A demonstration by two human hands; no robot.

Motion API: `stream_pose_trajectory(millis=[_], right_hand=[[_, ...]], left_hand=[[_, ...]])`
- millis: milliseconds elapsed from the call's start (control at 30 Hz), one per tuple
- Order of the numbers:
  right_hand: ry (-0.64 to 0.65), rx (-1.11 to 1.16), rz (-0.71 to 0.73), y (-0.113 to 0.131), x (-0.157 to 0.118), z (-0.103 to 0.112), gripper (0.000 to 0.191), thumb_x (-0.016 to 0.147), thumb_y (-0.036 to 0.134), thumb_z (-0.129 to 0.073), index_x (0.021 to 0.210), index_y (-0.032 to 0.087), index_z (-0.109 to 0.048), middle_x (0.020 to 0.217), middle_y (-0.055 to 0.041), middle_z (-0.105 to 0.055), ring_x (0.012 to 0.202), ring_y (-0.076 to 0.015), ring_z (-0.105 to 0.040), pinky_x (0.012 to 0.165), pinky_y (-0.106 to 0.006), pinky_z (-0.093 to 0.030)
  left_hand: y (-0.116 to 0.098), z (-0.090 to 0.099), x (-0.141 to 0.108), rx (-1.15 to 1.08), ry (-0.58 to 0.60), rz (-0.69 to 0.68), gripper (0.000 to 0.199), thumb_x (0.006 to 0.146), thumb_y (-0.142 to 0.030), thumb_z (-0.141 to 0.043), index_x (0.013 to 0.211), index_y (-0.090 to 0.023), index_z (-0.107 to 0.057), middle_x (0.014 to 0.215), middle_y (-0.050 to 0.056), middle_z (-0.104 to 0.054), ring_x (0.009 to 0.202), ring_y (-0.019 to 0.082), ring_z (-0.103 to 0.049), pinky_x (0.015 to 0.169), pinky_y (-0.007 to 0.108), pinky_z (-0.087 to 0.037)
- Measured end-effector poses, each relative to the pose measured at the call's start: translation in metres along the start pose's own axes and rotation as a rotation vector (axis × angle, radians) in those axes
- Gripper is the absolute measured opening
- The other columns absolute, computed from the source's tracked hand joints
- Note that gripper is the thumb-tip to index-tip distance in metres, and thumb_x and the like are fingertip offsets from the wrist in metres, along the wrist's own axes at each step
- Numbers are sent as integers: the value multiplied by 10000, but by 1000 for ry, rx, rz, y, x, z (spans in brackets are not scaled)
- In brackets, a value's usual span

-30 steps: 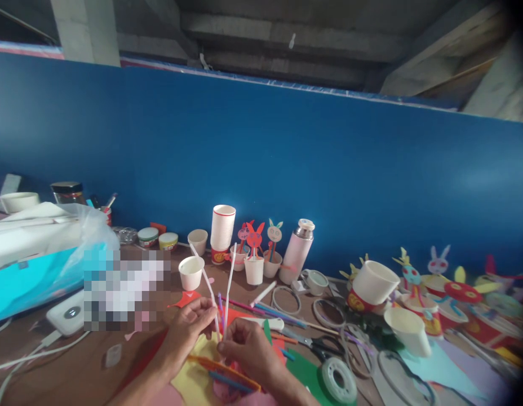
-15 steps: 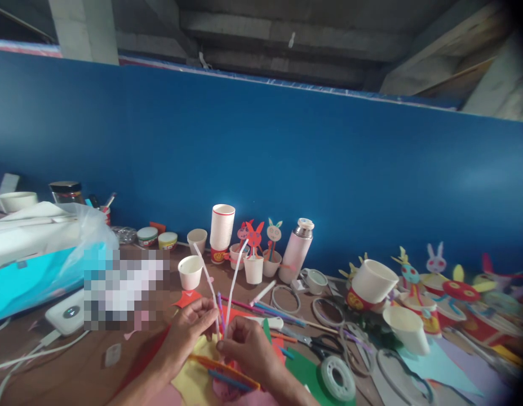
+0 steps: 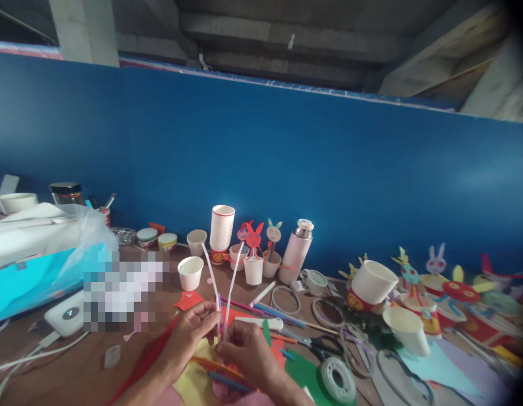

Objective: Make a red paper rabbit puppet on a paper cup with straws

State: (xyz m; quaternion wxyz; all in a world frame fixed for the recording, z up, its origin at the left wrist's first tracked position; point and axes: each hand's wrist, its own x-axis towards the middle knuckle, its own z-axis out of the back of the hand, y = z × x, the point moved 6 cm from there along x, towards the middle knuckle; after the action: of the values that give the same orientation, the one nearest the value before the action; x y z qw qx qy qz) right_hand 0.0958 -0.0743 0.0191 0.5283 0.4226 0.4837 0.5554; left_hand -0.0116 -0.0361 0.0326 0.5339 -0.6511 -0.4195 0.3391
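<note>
The left hand (image 3: 196, 326) pinches the white stems (image 3: 210, 272) between thumb and fingertips; the right hand (image 3: 247, 348) pinches them lower down, fingers curled in; the stems stand upright between the hands, over the yellow paper (image 3: 194, 376), tops leaning apart in a narrow V; whether they are one bent piece or two cannot be told, the bottom being hidden by fingers.

Work on the stems looks unfinished: their tops are bare, and they stand apart from any cup; farther back, the red eared figure (image 3: 253, 239) and the pale-faced figure (image 3: 274, 232) stand in paper cups and seem complete, as does the blue-faced figure (image 3: 410, 273) at the right; the white cup (image 3: 190, 275) in front of the stack of cups (image 3: 222, 228) shows no figure; the scissors (image 3: 314, 342) and the tape roll (image 3: 327, 376) lie unheld on the table (image 3: 54, 378), beside the right hand; how much remains cannot be judged exactly.
</note>
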Motion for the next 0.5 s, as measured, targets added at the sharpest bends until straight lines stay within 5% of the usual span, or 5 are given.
stream_pose_trajectory(millis=[500], right_hand=[[20,-94,66,0,-1,-3,156,681,254,-587,591,137,-536,536,41,-469,493,-55,-375,466,-166,-296]], left_hand=[[-2,-13,-6,195,70,6,324,696,-428,-582,529,-160,-507,451,-54,-429,435,89,-402,452,194,-308]])
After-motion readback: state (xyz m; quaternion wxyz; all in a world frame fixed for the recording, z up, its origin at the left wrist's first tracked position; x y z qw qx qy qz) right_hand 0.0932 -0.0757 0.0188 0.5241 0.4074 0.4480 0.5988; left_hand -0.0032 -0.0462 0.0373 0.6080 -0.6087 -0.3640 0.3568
